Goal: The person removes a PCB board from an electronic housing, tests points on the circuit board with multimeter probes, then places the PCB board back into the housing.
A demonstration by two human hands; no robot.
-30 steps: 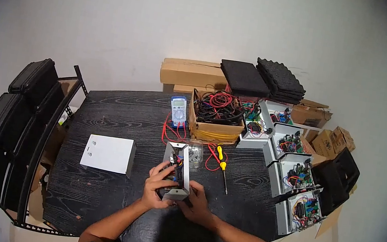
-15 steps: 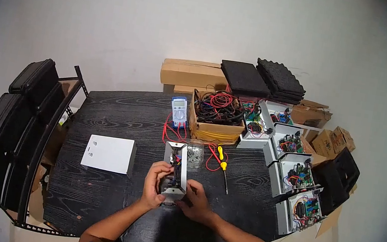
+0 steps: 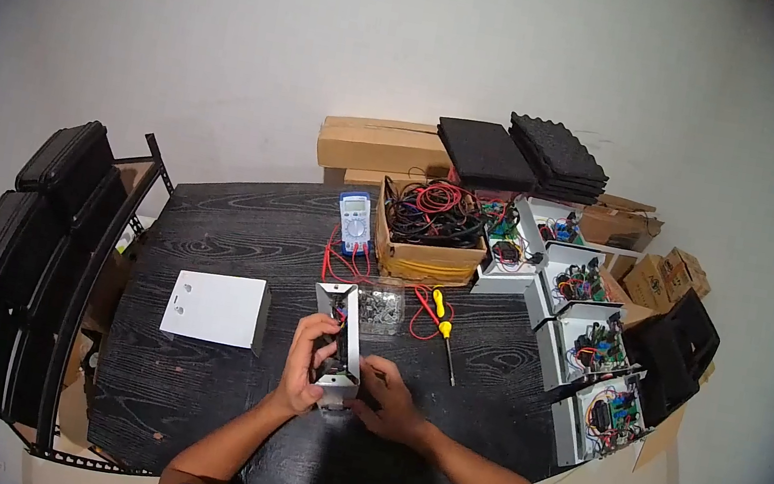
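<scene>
A narrow white metal case (image 3: 350, 343) with wires inside stands between my hands. My left hand (image 3: 305, 366) grips its left side, with fingers reaching over the edge into the opening. My right hand (image 3: 385, 402) is at the lower right side of the case, fingers bent against it. Just behind the case lies a clear tray (image 3: 382, 308) of small parts. To the right is a yellow and black screwdriver (image 3: 447, 333). A blue-edged multimeter (image 3: 355, 220) with red leads is further back, and a white box (image 3: 215, 307) lies at the left.
A cardboard box (image 3: 427, 263) of cables stands at the back. Opened white cases with circuit boards (image 3: 594, 343) line the right side. Black foam sheets (image 3: 488, 155) are behind. Black hard cases (image 3: 14, 234) fill a rack at the left.
The metal case has shifted slightly left and leans differently. My left fingers have moved up and further over its opening. The whole view has shifted a little.
</scene>
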